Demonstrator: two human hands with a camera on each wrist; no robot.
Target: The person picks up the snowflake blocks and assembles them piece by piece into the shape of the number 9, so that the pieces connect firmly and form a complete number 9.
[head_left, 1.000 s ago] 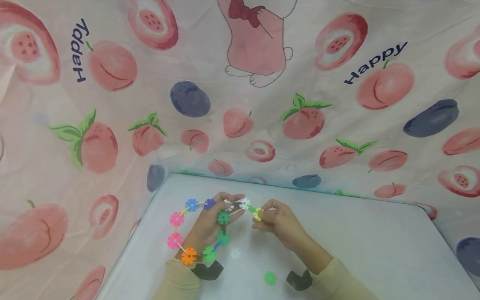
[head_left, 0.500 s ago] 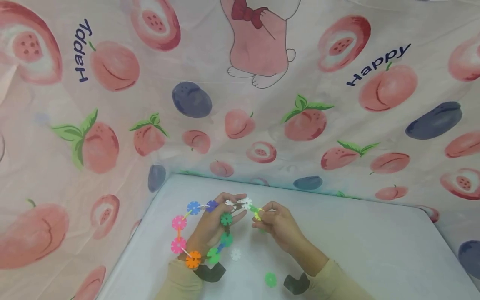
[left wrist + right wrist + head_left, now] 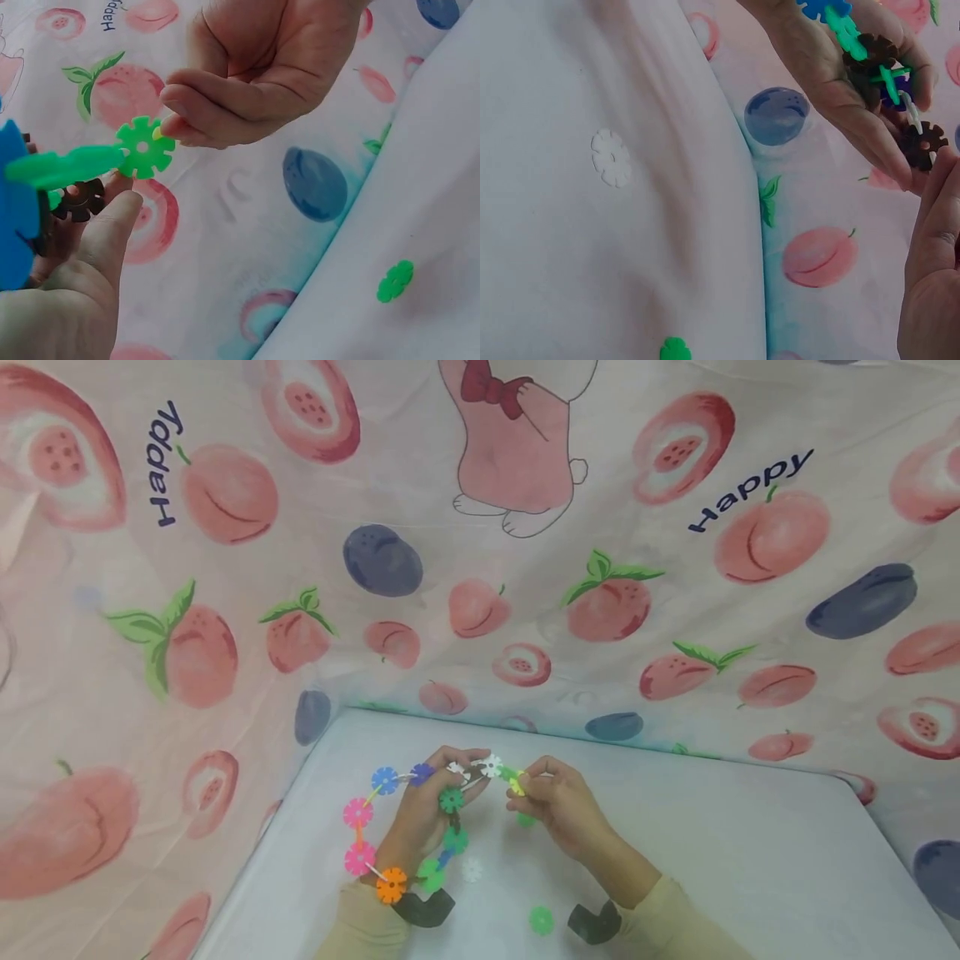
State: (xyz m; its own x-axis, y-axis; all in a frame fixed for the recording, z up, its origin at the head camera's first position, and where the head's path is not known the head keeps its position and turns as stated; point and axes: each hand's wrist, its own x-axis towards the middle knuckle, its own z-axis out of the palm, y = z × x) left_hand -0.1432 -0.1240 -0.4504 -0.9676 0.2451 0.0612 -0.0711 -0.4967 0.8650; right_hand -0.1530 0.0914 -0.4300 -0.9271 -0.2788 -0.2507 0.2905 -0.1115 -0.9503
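Observation:
A chain of interlocked, notched plastic snowflake discs loops over my left hand [image 3: 420,814] and wrist, with pink discs [image 3: 358,813], an orange disc [image 3: 392,886] and green discs [image 3: 452,800] among them. My left hand holds the chain near a white disc [image 3: 492,766]. Opposite it, my right hand [image 3: 562,806] pinches a yellow disc [image 3: 517,783] at the chain's end, mostly covered by the fingertips. The left wrist view shows a green disc [image 3: 142,148] between both hands, touching the yellow one. Dark brown discs [image 3: 925,145] appear by the left fingers in the right wrist view.
Loose on the white table [image 3: 750,860] lie a white disc [image 3: 471,869], a green disc [image 3: 541,920] and another green disc [image 3: 525,819] below my right hand. Fruit-printed cloth [image 3: 420,677] rises behind and at the left. Dark straps [image 3: 595,923] show near both sleeves.
The chain's loop has sunk slightly down and to the right over my left wrist. A green disc on the table has come into sight beneath my right hand. Both hands keep their hold.

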